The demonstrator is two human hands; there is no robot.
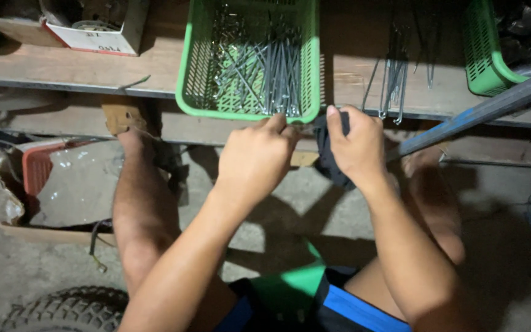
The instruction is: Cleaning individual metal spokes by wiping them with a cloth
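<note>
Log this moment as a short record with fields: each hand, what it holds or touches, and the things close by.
left hand: fingers pinched together at the front rim of the green basket; what they pinch is too small to tell
right hand: grips a dark cloth
basket contents: long metal rods, loosely piled
bench: wooden, bears the basket
loose rods: on the bench, right of the basket
second green basket: far right
tyre: on the floor, lower left

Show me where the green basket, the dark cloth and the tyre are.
green basket (187, 80): head view, on its left wall.
dark cloth (327, 161): head view, on the hanging fold beside the right hand.
tyre (69, 307): head view, on the tread.
</note>
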